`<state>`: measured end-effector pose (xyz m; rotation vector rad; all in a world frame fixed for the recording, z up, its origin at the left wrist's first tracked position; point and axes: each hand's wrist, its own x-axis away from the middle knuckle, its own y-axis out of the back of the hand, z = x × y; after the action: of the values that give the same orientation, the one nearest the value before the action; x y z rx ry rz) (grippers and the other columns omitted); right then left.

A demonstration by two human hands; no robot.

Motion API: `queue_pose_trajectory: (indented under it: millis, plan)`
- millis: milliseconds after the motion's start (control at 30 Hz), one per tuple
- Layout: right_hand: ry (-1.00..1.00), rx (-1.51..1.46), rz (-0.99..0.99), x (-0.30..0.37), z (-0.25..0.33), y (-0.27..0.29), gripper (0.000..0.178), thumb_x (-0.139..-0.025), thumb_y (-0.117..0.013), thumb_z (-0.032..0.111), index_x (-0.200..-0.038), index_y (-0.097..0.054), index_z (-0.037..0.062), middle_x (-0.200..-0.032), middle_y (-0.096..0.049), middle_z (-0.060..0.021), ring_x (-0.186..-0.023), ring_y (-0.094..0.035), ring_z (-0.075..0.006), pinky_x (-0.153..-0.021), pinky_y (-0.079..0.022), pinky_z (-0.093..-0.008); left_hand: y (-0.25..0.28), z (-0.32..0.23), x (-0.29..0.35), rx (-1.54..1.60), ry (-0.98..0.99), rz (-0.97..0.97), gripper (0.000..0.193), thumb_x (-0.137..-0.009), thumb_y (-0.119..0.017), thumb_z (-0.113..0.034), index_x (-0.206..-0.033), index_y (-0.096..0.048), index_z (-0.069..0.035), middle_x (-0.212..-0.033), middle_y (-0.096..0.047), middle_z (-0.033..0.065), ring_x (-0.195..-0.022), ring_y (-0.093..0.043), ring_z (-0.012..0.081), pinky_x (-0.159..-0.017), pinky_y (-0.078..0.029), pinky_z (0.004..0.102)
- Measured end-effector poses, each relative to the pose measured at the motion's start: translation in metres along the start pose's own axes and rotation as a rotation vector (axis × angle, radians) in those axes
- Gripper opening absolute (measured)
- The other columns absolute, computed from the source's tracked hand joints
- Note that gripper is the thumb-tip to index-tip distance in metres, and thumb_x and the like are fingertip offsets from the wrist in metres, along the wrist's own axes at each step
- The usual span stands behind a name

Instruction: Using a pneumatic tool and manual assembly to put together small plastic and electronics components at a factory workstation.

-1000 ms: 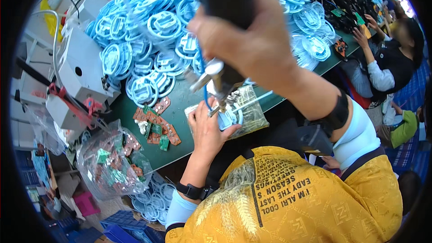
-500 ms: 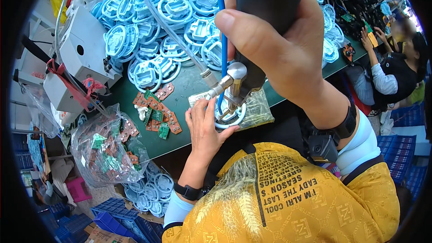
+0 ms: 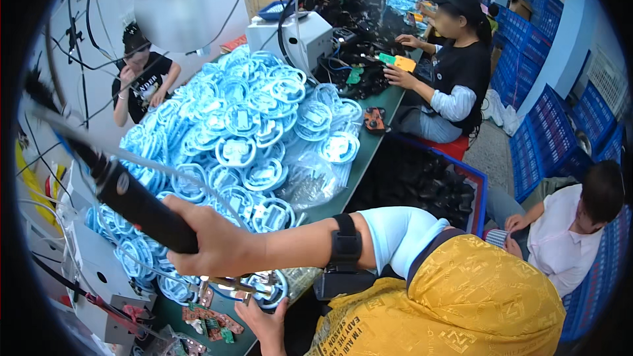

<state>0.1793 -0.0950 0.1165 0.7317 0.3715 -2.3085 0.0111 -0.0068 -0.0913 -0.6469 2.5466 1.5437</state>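
Note:
My right hand (image 3: 214, 240) is wrapped round a black powered screwdriver (image 3: 142, 201) with a cable at its top and a clear hose alongside. The metal nozzle (image 3: 227, 283) at its lower end is beside a round light-blue plastic part (image 3: 283, 289); whether it touches is unclear. My left hand (image 3: 264, 323) grips the near edge of that part with thumb and fingers, on the green table. A large heap of similar light-blue plastic parts (image 3: 241, 118) fills the tabletop beyond. Small brown and green circuit boards (image 3: 214, 326) lie left of my left hand.
White box-shaped machines (image 3: 99, 277) stand at the left with cables and hoses. A clear plastic bag (image 3: 310, 181) lies by the heap. Below the table's right edge is a bin of black parts (image 3: 428, 191). Co-workers (image 3: 455, 72) sit nearby, with blue crates (image 3: 550, 138) behind.
The view has swung up and to the right, showing more of the heap and co-workers. The screwdriver stays in my right hand, and my left hand stays at the light-blue part.

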Motion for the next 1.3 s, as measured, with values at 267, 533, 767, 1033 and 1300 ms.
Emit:
queue_pose_trajectory:
  millis: [267, 533, 767, 1033, 1300]
  plan:
    - [-0.055, -0.138, 0.077, -0.006, 0.011, -0.007, 0.038, -0.079, -0.067, 0.013, -0.112, -0.049, 0.0013, -0.077, -0.05, -0.0042, -0.067, -0.048, -0.0141, -0.061, -0.042, -0.0315, 0.002, 0.006, -0.003, -0.027, -0.023, -0.032, 0.085, -0.059, -0.086, -0.025, -0.131, -0.049, 0.004, -0.126, -0.051, 0.0238, -0.118, -0.046, 0.0435, -0.102, -0.034, 0.0497]
    - [0.115, 0.018, 0.011, 0.003, 0.006, -0.01, 0.018, -0.085, -0.067, 0.006, -0.1, -0.059, 0.0003, -0.079, -0.063, -0.0056, -0.065, -0.062, -0.0094, -0.056, -0.049, -0.0254, -0.013, -0.001, -0.018, 0.142, 0.02, -0.112, 0.073, -0.062, -0.086, -0.032, -0.122, -0.058, -0.002, -0.128, -0.05, 0.0208, -0.122, -0.046, 0.0408, -0.106, -0.031, 0.0526]
    - [-0.18, -0.32, 0.082, 0.004, 0.008, -0.027, 0.024, -0.08, -0.068, -0.004, -0.101, -0.055, -0.0018, -0.071, -0.057, 0.0015, -0.058, -0.052, -0.0041, -0.052, -0.041, -0.0228, -0.003, 0.004, -0.013, 0.133, 0.056, -0.029, 0.078, -0.059, -0.088, -0.028, -0.123, -0.052, -0.001, -0.126, -0.05, 0.0182, -0.129, -0.044, 0.038, -0.107, -0.03, 0.0562]
    - [-0.081, -0.092, 0.076, 0.019, -0.016, -0.02, 0.028, -0.083, -0.067, 0.001, -0.108, -0.056, -0.0036, -0.077, -0.061, -0.0031, -0.063, -0.058, -0.0081, -0.055, -0.045, -0.024, -0.008, 0.008, -0.011, 0.154, 0.022, -0.027, 0.085, -0.059, -0.088, -0.029, -0.126, -0.049, 0.004, -0.128, -0.05, 0.0198, -0.131, -0.042, 0.0388, -0.108, -0.028, 0.057]
    - [0.061, 0.047, 0.126, 0.032, -0.019, -0.025, 0.046, -0.075, -0.075, 0.002, -0.118, -0.056, -0.002, -0.087, -0.062, -0.0015, -0.073, -0.058, -0.0066, -0.065, -0.048, -0.0244, -0.013, 0.016, -0.008, 0.215, 0.02, 0.074, 0.089, -0.059, -0.088, -0.029, -0.136, -0.049, -0.008, -0.136, -0.048, 0.0181, -0.129, -0.043, 0.0383, -0.108, -0.029, 0.0562]
